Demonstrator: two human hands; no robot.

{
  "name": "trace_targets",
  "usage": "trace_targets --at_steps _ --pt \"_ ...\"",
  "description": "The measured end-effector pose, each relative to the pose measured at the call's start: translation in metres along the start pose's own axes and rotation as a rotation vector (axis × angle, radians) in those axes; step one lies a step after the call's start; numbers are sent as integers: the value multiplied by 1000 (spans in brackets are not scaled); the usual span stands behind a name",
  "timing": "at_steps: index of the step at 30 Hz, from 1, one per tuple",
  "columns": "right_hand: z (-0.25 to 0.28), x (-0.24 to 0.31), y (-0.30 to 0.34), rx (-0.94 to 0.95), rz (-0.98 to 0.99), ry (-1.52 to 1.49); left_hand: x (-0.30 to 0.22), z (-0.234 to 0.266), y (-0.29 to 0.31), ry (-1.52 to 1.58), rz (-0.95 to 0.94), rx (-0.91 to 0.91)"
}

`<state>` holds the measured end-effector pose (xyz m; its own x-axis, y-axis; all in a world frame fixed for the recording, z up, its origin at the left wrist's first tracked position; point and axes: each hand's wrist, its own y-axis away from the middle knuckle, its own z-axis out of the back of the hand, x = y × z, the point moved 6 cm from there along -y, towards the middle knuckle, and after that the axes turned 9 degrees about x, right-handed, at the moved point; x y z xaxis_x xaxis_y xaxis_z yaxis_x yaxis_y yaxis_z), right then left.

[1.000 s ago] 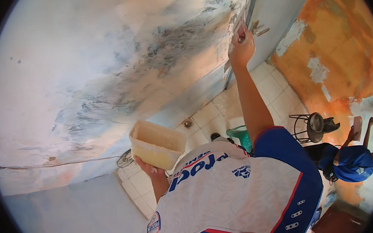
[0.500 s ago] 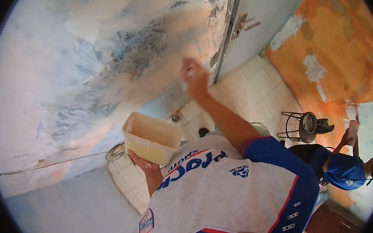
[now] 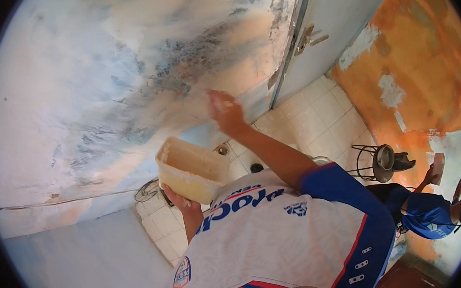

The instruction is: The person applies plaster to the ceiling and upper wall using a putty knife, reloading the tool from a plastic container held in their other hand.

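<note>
My left hand (image 3: pixel 182 199) grips a pale rectangular plastic tub (image 3: pixel 192 171) by its underside and near wall. The tub is tilted, its inner walls are smeared, and a cream-coloured mass shows in its lower part. My right hand (image 3: pixel 225 112) is raised between the tub and the patchy wall (image 3: pixel 95 79), its fingers toward the wall. Whitish residue coats those fingers, which are blurred; whether they hold anything I cannot make out. Pale filler with dark and bluish blotches covers the wall in front of me.
A grey door (image 3: pixel 334 22) with a handle (image 3: pixel 309 37) stands beyond the wall's right end. On the tiled floor (image 3: pixel 314 107) is a dark metal stool (image 3: pixel 381 162). At the right, a person in blue (image 3: pixel 428 215) holds a block against an orange and white wall (image 3: pixel 419 69).
My right hand has moved left and down, closer to the tub. The tub stays in my left hand, slightly shifted right in view. The other person's arm now reaches out along the wall.
</note>
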<state>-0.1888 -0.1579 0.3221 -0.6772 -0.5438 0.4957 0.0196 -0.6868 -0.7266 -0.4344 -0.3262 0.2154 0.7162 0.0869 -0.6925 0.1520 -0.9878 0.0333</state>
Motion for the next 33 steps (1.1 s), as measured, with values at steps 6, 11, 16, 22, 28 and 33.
trace_targets --at_steps 6,11,16,22,28,33 --pt "175 -117 -92 -518 -471 359 -23 48 -12 126 68 -2" --pt "66 -82 -103 -370 -178 436 -58 68 -19 90 70 4" --pt "-37 52 -14 -157 -25 144 -100 93 -26 -53 19 1" --pt "94 -51 -48 -521 -413 377 -140 129 -33 82 -10 233" --pt "0 -23 -82 -411 -333 408 -155 165 -38 278 74 232" --pt "-135 151 7 -225 -51 197 -168 191 -38 166 92 105"
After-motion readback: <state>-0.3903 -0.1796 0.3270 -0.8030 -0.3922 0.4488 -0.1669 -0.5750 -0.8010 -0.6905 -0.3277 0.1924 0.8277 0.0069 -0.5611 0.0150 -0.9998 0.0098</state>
